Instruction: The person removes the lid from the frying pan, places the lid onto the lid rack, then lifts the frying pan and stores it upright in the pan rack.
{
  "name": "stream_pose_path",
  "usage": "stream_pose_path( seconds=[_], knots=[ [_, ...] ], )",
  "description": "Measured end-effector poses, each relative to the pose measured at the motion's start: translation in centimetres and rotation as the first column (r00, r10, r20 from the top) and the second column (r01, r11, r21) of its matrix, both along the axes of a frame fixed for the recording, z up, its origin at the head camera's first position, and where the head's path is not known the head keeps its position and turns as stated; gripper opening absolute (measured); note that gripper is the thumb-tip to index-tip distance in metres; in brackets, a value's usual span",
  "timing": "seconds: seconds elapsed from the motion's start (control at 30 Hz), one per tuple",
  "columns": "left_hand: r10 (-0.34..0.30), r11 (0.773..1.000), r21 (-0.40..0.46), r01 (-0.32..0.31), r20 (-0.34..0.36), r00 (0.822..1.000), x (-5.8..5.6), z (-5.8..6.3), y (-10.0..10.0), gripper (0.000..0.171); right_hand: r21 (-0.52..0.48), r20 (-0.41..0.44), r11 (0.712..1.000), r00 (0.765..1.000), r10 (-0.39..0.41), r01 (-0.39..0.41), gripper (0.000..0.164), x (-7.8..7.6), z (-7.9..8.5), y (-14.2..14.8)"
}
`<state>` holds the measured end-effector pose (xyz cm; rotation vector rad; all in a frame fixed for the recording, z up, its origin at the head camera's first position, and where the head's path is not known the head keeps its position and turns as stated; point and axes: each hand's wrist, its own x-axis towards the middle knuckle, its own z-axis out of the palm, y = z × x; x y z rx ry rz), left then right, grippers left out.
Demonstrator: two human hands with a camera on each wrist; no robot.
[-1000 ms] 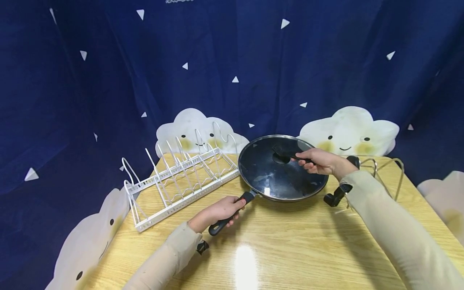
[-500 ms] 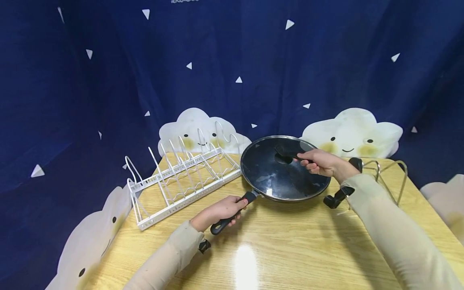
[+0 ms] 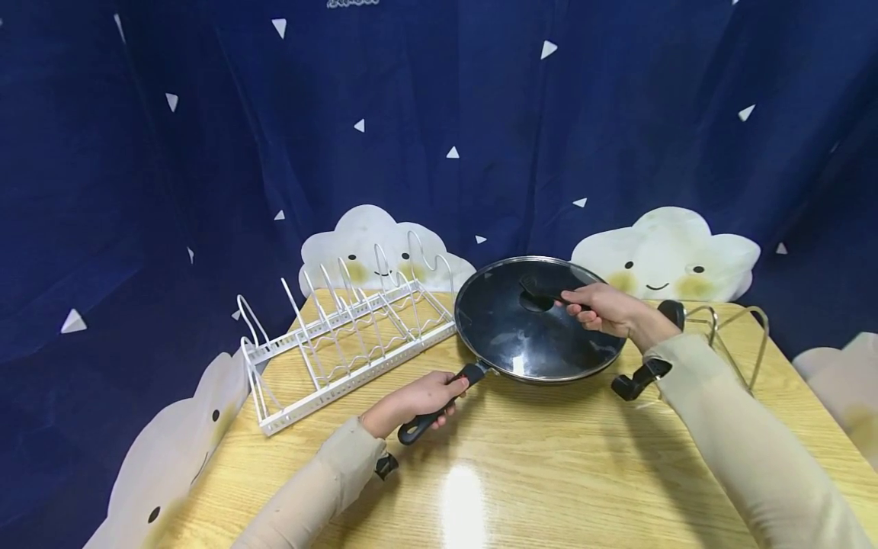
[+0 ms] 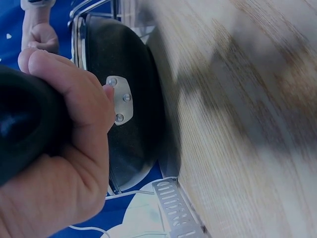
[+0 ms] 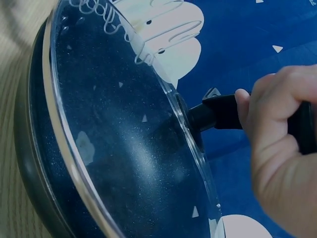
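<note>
A dark frying pan [image 4: 131,59] stands at the back of the table, its handle pointing toward me. My left hand [image 3: 427,394] grips the black pan handle [image 3: 414,431], fingers wrapped round it. Over the pan lies a round glass lid [image 3: 507,335] with a metal rim. My right hand [image 3: 604,306] holds the black lid handle [image 5: 225,111], which juts out sideways from the lid's centre. In the right wrist view a dark band shows between the lid's rim and the pan's rim [image 5: 32,163].
A white wire rack [image 3: 357,381] with upright dividers stands left of the pan, its right end close to the pan's edge. At the right, partly behind my forearm, is a metal wire stand [image 3: 760,343]. A dark blue curtain [image 3: 439,76] hangs behind the wooden table [image 3: 549,473].
The head view has shifted slightly. Both hands keep their hold, and the pan and lid stay where they were.
</note>
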<state>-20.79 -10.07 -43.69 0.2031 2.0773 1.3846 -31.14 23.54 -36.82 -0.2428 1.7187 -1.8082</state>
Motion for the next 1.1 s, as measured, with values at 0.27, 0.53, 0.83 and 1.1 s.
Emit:
stream_pose_path(
  seconds=[0.27,0.53,0.83,1.1],
  knots=[
    [0.006,1.0,0.003,-0.006,0.008,1.0,0.1,0.1,0.0,0.039,-0.018,-0.08,1.0,0.997,-0.011,0.009,0.027,0.7,0.4,0.0],
    [0.009,1.0,-0.012,-0.009,0.002,1.0,0.2,0.2,0.1,0.039,-0.027,-0.11,0.999,0.993,-0.046,0.043,0.024,1.4,1.0,0.0],
    [0.003,1.0,-0.018,-0.003,-0.003,1.0,0.2,0.3,0.1,0.038,-0.021,-0.124,0.996,0.989,-0.085,0.083,0.027,2.2,1.7,-0.4],
    [0.001,1.0,-0.018,-0.001,-0.01,1.0,0.2,0.2,0.1,0.041,-0.039,-0.143,0.994,0.984,-0.108,0.103,0.028,3.0,2.7,-0.8]
  ],
)
